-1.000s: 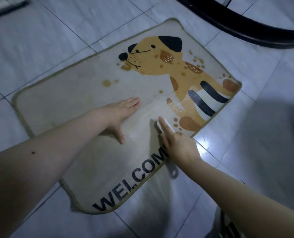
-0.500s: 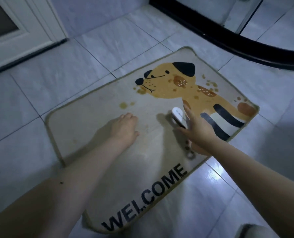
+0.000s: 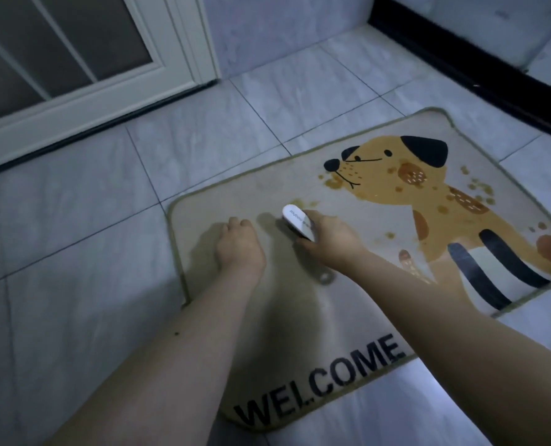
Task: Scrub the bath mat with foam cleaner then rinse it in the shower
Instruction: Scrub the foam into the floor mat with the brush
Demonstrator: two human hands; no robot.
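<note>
The right hand [image 3: 328,239] has slid the brush [image 3: 298,222] leftward beside the left hand [image 3: 240,244].

Home bathrm: tiled floor [image 3: 74,252], door [image 3: 74,59] (shower curb [image 3: 460,75]).

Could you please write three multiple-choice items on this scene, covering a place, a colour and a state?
1. Where does the left hand rest?
A. on the mat
B. on the door
C. on the bare tiles

2. What colour is the brush?
A. red
B. white
C. black

3. What is the right hand doing?
A. hanging idle
B. lying flat on the floor
C. gripping the brush

Answers: 1 A, it sits on the mat near its left edge. 2 B, its top is white. 3 C, its fingers curl round the brush.
</note>
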